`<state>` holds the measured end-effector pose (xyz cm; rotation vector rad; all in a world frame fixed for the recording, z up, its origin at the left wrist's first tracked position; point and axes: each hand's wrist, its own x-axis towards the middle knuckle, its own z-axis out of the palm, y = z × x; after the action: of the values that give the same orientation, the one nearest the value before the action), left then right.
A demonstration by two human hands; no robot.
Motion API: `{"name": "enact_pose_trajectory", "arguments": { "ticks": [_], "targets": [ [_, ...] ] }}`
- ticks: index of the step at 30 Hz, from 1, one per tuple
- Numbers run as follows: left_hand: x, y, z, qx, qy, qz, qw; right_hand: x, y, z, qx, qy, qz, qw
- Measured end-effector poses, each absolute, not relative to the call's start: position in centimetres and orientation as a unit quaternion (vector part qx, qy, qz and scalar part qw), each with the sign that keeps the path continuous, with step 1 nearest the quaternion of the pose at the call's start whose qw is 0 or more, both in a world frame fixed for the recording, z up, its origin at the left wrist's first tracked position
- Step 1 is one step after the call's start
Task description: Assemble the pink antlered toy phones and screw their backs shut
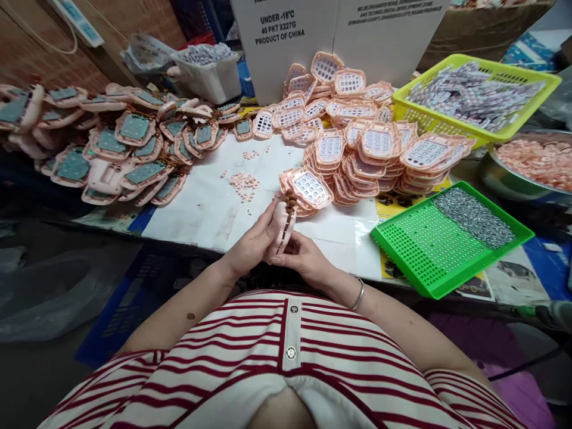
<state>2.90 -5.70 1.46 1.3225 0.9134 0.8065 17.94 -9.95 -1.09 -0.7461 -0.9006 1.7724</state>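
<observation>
Near the table's front edge, my left hand [257,241] and my right hand [306,257] hold a pink plastic casing [281,225] on its edge between them. Brown parts show at its top and a dark line runs along its seam. The left fingers grip its left side; the right fingers press its lower right side. Just beyond it lies a pink panel with a white button grid [311,187], on top of others. Small pink pieces [243,182] are scattered on the white table surface [196,208].
Pink casings with green boards [134,127] pile up at left; stacked button panels [378,140] stand at right. A green tray [415,244] holds screws. Behind are a yellow basket [402,107], a metal bowl [496,170], a white tub [214,80] and a carton [308,59].
</observation>
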Motion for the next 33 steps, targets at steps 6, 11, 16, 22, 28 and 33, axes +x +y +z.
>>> {"name": "enact_pose_trajectory", "arguments": {
  "ticks": [6, 11, 16, 22, 28, 33],
  "targets": [
    [3.3, -5.8, 2.2, 0.499, 0.365, 0.382, 0.687, 18.5, -9.9, -0.9, -0.282, -0.398, 0.771, 0.409],
    [3.4, -6.1, 1.8, 0.519, 0.353, 0.402, 0.667, 18.9, -9.9, -0.5, -0.278, -0.431, 0.767, 0.385],
    [2.1, -5.3, 1.0, 0.479, 0.311, 0.346, 0.744, 19.9, -9.9, -0.3, -0.251, -0.456, 0.784, 0.337],
    [2.6, -5.4, 1.3, 0.370, 0.328, 0.395, 0.774, 20.4, -10.4, 1.0, -0.332, -0.639, 0.594, 0.360],
    [4.5, -7.0, 2.0, 0.324, 0.355, 0.441, 0.758, 19.4, -11.2, 1.1, -0.481, -0.759, 0.205, 0.389],
    [4.3, -7.2, 1.8, 0.353, 0.318, 0.469, 0.744, 19.5, -10.9, 0.9, -0.433, -0.788, 0.141, 0.415]
  ]
}}
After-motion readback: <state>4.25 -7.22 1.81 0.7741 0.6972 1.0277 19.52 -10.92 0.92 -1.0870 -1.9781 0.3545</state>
